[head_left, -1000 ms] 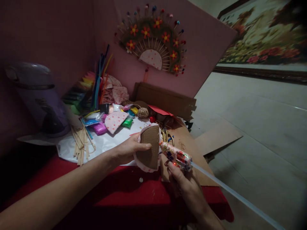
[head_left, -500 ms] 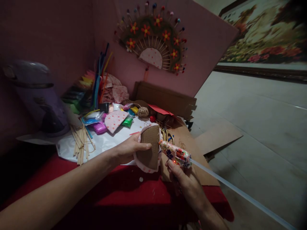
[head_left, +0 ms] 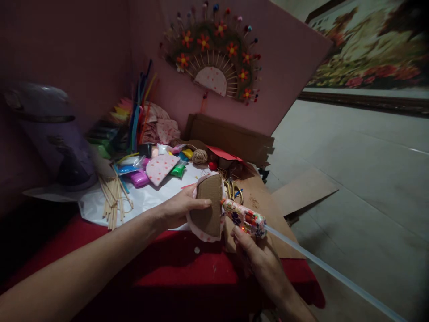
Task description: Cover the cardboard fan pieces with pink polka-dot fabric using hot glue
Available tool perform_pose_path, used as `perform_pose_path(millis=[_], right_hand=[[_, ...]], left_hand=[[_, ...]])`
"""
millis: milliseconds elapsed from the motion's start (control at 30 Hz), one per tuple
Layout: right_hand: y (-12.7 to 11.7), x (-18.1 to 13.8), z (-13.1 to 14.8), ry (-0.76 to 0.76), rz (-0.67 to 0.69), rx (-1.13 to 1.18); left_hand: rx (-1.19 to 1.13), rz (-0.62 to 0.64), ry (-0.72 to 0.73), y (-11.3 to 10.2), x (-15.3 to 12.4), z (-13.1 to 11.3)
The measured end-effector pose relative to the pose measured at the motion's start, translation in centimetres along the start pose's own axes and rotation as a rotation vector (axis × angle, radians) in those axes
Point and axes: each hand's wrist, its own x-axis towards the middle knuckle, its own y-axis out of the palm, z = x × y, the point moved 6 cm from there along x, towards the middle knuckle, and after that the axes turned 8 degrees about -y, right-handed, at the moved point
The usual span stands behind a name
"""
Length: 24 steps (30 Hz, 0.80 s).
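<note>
Gripping a cardboard half-circle (head_left: 208, 220) edged with dotted fabric (head_left: 203, 236), the left hand (head_left: 181, 207) is resting its thumb (head_left: 201, 204) on the brown face above the red-covered counter (head_left: 167, 266). The right hand (head_left: 254, 251) is holding a flowery glue gun (head_left: 244, 215), its nozzle (head_left: 223, 202) pointing at the straight edge, a long glue stick (head_left: 321, 264) sticking out from its rear; gold-handled scissors (head_left: 231, 189) are lying just behind

One left hand (head_left: 181, 208) and one right hand (head_left: 251, 248) are holding one cardboard half-circle (head_left: 208, 214) and one glue gun (head_left: 244, 217), with one glue stick (head_left: 321, 260) trailing. Nearby are resting one purple flask (head_left: 53, 138), one ball of twine (head_left: 200, 156), one pair of scissors (head_left: 230, 189), one dotted half-circle (head_left: 161, 170) and, overlapping in dim light, probably over ten thin sticks (head_left: 114, 201). Above, one fan (head_left: 213, 57) is showing eight orange flowers (head_left: 203, 42), and one framed picture (head_left: 368, 53) is hanging.
</note>
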Motion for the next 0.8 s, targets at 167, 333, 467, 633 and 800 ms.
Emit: perform_pose_path(millis=[167, 333, 467, 633, 800], right_hand=[[-0.12, 0.3, 0.09, -0.008, -0.039, 0.022], [-0.49, 0.38, 0.39, -0.029, -0.076, -0.011], [-0.3, 0.1, -0.08, -0.004, -0.021, -0.017], [-0.3, -0.24, -0.1, 0.002, -0.031, -0.017], [-0.45, -0.42, 0.59, -0.032, -0.071, -0.036]], left_hand=[[0.04, 0.036, -0.005, 0.15, 0.04, 0.15], [0.038, 0.029, -0.014, 0.09, 0.08, 0.2], [0.02, 0.007, -0.02, 0.12, 0.04, 0.07], [0.017, -0.005, 0.0, -0.03, 0.04, -0.09], [0.015, 0.012, -0.018, -0.21, 0.08, 0.12]])
